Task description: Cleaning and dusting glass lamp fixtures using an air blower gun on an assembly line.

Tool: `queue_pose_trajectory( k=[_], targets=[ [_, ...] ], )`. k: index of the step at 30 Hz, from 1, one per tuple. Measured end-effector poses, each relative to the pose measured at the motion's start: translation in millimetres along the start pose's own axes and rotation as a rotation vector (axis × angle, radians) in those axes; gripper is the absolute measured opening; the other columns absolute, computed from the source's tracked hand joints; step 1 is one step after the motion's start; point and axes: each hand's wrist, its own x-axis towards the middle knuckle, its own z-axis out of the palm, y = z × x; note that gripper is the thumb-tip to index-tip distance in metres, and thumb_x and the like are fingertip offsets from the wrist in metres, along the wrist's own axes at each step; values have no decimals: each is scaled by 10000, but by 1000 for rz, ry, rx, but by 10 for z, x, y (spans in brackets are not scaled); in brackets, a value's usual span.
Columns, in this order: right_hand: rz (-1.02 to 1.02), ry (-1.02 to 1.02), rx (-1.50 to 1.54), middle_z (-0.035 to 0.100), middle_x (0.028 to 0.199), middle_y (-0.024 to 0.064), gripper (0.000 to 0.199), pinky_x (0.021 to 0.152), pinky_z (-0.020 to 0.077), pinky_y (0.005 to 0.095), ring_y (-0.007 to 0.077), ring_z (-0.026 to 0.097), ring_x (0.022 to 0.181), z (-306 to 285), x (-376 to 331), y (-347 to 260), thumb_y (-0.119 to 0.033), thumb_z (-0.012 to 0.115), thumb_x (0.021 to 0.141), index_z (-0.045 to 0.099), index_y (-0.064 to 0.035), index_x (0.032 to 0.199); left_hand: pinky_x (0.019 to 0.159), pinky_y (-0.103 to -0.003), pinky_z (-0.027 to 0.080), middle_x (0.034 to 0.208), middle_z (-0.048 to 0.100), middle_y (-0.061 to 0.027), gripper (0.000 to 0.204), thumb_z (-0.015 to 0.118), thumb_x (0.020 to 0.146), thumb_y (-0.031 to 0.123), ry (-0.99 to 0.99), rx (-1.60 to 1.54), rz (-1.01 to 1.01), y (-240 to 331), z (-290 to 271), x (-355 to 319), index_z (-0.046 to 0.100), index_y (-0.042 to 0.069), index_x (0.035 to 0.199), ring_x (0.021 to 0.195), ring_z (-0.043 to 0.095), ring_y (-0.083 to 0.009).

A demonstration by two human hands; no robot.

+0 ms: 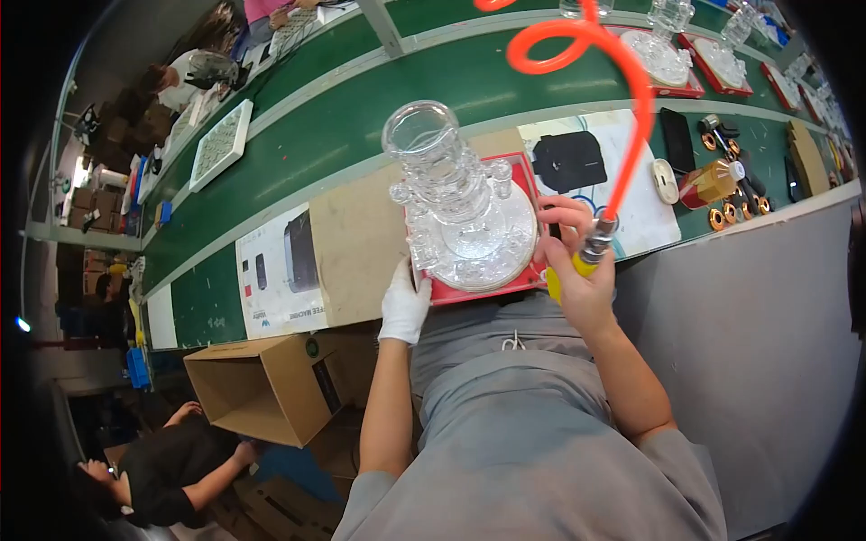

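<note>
Clear plastic assembly: a tall open cylinder on a round base (pixel 424 160), standing in a square red tray (pixel 443 291) at the near edge of the green-topped desk (pixel 311 135).
Left hand: the white-gloved left hand (pixel 405 305) touches the tray at the assembly's 7 o'clock; whether it grips cannot be told.
Right hand: the bare right hand (pixel 582 270), at 4 o'clock, is closed around a yellow-handled tool with a silver metal coupling (pixel 588 259).
Hose: a coiled orange hose (pixel 639 117) joins the coupling.
Phone-shaped item: a flat black rectangle (pixel 677 140), at 2 o'clock.
Carton: an open brown cardboard box (pixel 311 401), at 8 o'clock.
</note>
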Motion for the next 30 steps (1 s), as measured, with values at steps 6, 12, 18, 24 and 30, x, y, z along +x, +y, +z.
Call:
queue_pose_trajectory(
  k=[6,12,18,24,30],
  targets=[
    [100,74,364,455,1317,181,204,689,436,249,118,551,739,270,-147,85,46,461,898,527,6,1087,924,-420,453,1197,585,-227,487,581,862,162,-27,84,25,-46,-12,22,473,53,1325,1101,561,-400],
    [103,88,493,456,1310,184,156,691,459,277,143,567,742,527,-372,217,34,467,900,529,-23,1032,909,-485,461,1229,558,-245,513,535,891,246,-19,130,122,-304,92,-64,443,105,1375,1077,564,-428],
    [177,63,464,461,1295,182,112,687,485,272,140,567,729,172,-343,29,2,489,903,529,-24,1005,890,-478,482,1256,522,-302,519,548,897,273,-65,62,108,-286,77,-255,449,98,1375,1070,569,-447],
    [113,148,245,479,1276,183,104,668,468,256,124,556,711,-258,-227,42,7,489,908,541,-18,996,897,-475,480,1245,530,-304,505,551,903,267,-86,45,14,-270,69,-248,460,90,1367,1074,567,-449],
    [20,216,185,488,1301,186,111,653,438,252,121,541,710,-416,231,153,6,484,918,545,-23,1006,899,-473,479,1243,531,-307,508,556,902,267,-27,98,138,-334,79,-230,463,79,1365,1079,566,-449]
  ],
)
